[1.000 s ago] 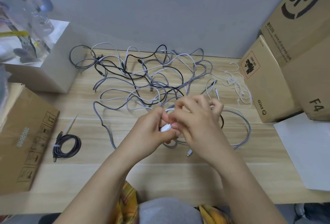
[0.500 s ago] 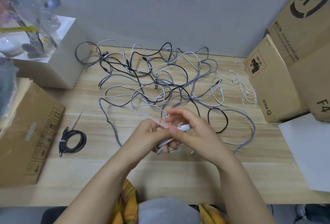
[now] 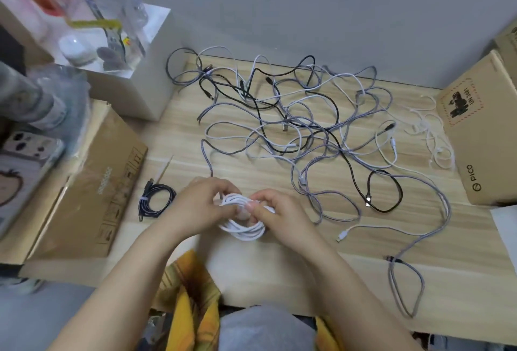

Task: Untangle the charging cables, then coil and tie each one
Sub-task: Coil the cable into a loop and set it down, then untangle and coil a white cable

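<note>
Both hands curled on white coil (image 3: 242, 226) at near table (image 3: 279, 272) edge: left hand (image 3: 200, 205) grips its left side, right hand (image 3: 275, 210) pinches its top; tangle (image 3: 302, 127) behind, tied black coil (image 3: 156, 203) to left.

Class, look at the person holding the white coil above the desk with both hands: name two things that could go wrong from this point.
1. The white coil shows no tie; if the left hand or right hand eases its grip, the loops could spring apart.
2. A grey cable loops over the desk's near edge; its weight might drag the tangled pile tighter or off the desk.
</note>
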